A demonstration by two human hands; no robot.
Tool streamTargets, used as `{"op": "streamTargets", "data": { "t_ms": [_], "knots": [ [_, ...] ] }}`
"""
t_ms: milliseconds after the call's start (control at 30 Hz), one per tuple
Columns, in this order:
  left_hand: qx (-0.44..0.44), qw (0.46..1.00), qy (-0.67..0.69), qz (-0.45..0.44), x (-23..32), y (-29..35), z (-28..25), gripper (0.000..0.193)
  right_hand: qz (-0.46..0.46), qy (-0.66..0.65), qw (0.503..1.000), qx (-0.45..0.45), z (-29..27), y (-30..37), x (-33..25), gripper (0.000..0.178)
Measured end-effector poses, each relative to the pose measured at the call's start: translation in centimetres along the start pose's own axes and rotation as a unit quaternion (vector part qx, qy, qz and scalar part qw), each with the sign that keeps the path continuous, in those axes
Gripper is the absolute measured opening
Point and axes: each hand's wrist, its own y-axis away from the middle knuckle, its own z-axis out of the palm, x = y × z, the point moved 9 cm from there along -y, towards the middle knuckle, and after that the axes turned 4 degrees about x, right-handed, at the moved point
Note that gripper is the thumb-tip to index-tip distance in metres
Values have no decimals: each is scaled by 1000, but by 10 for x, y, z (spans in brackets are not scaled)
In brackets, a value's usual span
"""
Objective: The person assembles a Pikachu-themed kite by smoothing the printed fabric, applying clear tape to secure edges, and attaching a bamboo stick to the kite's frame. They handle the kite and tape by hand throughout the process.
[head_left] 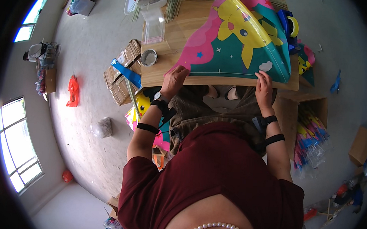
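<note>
A printed kite sail (219, 58), pink and dark green with a yellow cartoon figure, lies across the wooden table (171, 35). A pale line runs along its near and right edges, and its far part is folded or bunched. At the sail's near left corner, my left hand (176, 80) is closed with the fingertips pinching the material. Toward the near right, my right hand (264, 86) has its fingers curled together on the near edge, by a white cloud print. The underside of that grip is hidden.
A blue tape dispenser (288, 31) with yellow tape stands right of the sail. At left are a round tin (149, 57), clear plastic sleeves (154, 28) and thin sticks (173, 8). Cardboard boxes (123, 74) flank the table; an open carton (302, 110) sits at right.
</note>
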Motion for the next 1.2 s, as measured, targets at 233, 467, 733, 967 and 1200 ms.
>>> {"op": "streamTargets", "data": {
  "t_ms": [233,467,733,967,1200],
  "knots": [
    [3,1000,6,-5,1,1,0,12,-3,-5,1000,-4,1,2,0,29],
    [8,1000,13,-5,2,0,-1,12,-2,-3,1000,-16,4,5,3,35],
    [-8,1000,15,-11,2,0,0,13,-24,16,999,-30,5,7,2,39],
    [16,999,-14,35,8,-6,-2,11,-53,43,997,-30,2,7,-5,38],
    [24,997,-42,68,18,-18,14,13,-47,45,997,-35,4,7,-3,39]
  ]
}}
